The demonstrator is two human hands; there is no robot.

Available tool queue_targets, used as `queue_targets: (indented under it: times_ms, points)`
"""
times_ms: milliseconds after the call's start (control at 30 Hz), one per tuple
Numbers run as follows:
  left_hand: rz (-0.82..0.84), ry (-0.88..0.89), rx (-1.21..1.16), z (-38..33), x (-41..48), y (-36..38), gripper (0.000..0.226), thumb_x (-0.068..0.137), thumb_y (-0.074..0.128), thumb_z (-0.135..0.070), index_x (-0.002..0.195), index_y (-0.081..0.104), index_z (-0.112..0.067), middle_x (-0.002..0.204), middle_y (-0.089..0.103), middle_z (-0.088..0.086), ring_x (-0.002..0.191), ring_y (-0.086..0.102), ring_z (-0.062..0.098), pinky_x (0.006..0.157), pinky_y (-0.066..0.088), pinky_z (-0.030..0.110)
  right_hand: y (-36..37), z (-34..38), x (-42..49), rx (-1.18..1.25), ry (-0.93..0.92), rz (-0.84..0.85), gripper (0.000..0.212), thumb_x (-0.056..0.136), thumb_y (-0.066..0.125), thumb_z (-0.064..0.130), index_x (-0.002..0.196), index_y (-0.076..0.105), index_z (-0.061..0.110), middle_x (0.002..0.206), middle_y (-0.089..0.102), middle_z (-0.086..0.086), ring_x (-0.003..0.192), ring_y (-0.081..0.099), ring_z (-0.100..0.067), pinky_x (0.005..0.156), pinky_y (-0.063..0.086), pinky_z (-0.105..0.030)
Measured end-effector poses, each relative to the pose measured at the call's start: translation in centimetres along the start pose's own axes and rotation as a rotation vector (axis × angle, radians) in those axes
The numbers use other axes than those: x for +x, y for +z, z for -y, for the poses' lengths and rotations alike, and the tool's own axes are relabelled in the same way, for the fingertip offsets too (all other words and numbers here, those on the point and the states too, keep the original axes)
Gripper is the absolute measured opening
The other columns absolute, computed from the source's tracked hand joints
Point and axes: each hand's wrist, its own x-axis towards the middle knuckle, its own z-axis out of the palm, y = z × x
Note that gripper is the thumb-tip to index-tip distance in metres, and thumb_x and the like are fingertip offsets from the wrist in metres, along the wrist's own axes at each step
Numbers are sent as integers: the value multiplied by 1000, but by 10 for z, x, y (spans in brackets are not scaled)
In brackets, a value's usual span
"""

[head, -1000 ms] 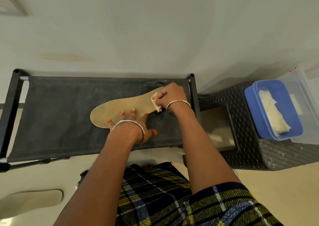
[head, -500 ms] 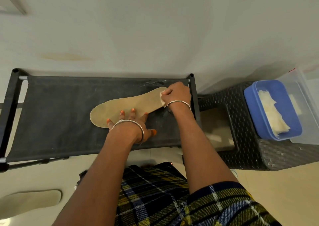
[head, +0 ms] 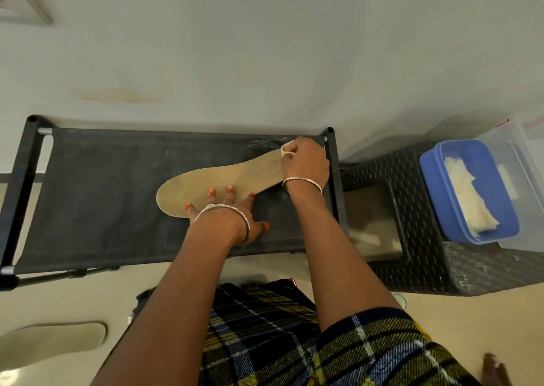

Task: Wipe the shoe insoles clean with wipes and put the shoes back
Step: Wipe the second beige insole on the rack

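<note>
A tan insole (head: 217, 179) lies flat on the black fabric shelf of a rack (head: 97, 188), toe to the left, heel to the right. My left hand (head: 226, 209) presses its near edge down with straight spread fingers. My right hand (head: 303, 164) covers the heel end and grips a small white wipe (head: 287, 149) against the insole. A second pale insole (head: 53, 341) lies on the floor at the lower left.
A dark woven stool (head: 418, 238) stands right of the rack. On it sits a blue tub (head: 471, 191) holding white wipes (head: 468, 200), beside a clear plastic box (head: 527, 156). A wall runs behind the rack. My plaid-covered knees fill the lower middle.
My right hand has slid the wipe along the insole to the right and away, up to its heel end. The left hand has stayed in place.
</note>
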Motion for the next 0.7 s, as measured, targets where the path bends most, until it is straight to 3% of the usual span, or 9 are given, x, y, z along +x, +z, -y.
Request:
queue_targets:
  times_ms: [67,200,267,400,467,600,700]
  points:
    - [3,1,3,0,0,0,78,92,36,-67,151,-9,-43,160,-21,-5,147,-18,31,112,0,70,2,-1,1,53,-9,42,22,89,60,7,94,76,22,102,72,-3,94,68,-28,70,47,-26]
    - [-7,6,5,0,1,1,79,92,37,-68,151,-10,-43,161,-20,-5,147,-18,31,111,0,70,2,1,3,105,-125,392,18,78,74,10,85,80,25,94,75,1,91,69,-23,87,56,-33]
    - [-8,8,6,0,0,1,79,92,37,-67,152,-9,-43,161,-20,-5,147,-18,31,111,0,70,1,-2,6,80,-90,361,17,78,75,14,84,80,29,96,76,3,92,69,-23,87,57,-34]
    - [-1,14,2,2,-2,-1,78,93,36,-66,152,-9,-43,160,-21,-5,147,-18,31,112,1,70,1,-11,12,-22,58,104,16,87,65,22,98,78,24,106,73,-4,100,66,-29,73,46,-27]
    - [-1,9,5,2,-2,0,78,93,36,-67,151,-9,-43,160,-21,-5,147,-18,31,112,1,69,2,-9,13,-35,45,134,17,86,66,19,98,77,21,105,73,-5,100,67,-29,72,46,-26]
    - [0,-4,11,-1,-2,0,78,92,35,-68,152,-9,-43,160,-21,-5,147,-18,31,112,1,69,3,-3,8,37,-69,390,18,78,75,10,80,79,28,93,76,3,90,69,-21,84,58,-33]
    - [0,5,12,-1,-3,-1,77,93,35,-67,152,-9,-43,160,-21,-4,147,-18,31,112,1,69,3,-8,10,31,-15,323,15,79,76,17,82,79,30,94,75,3,91,70,-22,79,57,-31]
